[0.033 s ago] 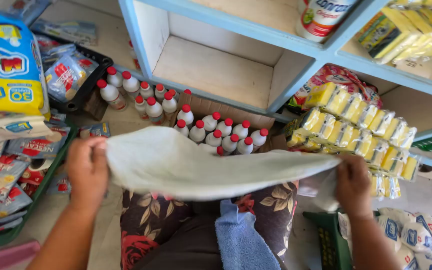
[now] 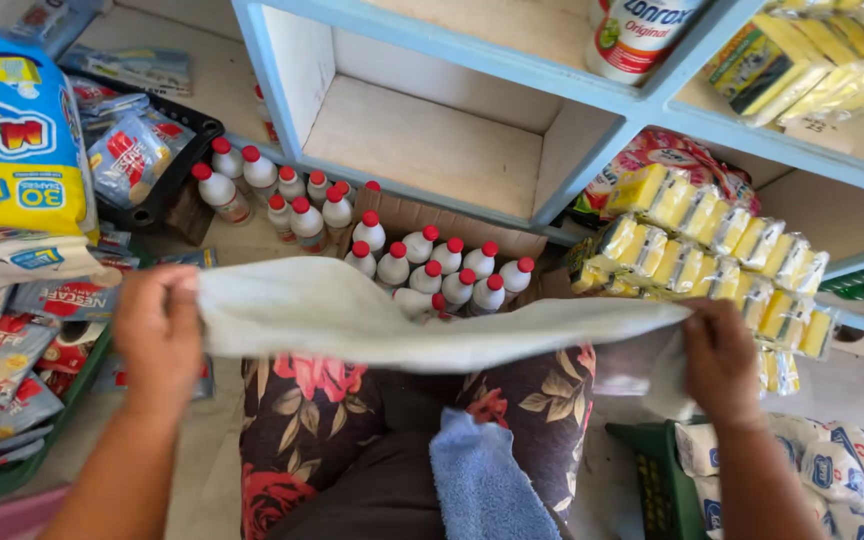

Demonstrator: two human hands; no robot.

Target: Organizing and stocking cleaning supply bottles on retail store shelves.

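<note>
Fingers: the left hand (image 2: pixel 157 325) has its fingers (image 2: pixel 184 300) curled shut on one end of a pale cloth (image 2: pixel 372 315); the right hand (image 2: pixel 722 355) pinches the other end, its fingers (image 2: pixel 697 320) closed on it
Cloth: held in the air between the two hands, above the lap, stretched nearly flat
Long axis: runs left to right across the view, from one hand to the other; wider at the left end, narrowing toward the right
Nearer hand: neither, each grips its own end
Below: a floral skirt (image 2: pixel 302 420) and a blue towel (image 2: pixel 477 480) lying on the lap
Beyond: a cluster of white bottles with red caps (image 2: pixel 422 265) on the floor, just behind the cloth
Right: bundled yellow sponges (image 2: pixel 712 250) in clear wrap
Above: a light blue shelf (image 2: pixel 432 150), its compartment bare
Left: stacked packets in a tray (image 2: pixel 12 350)
</note>
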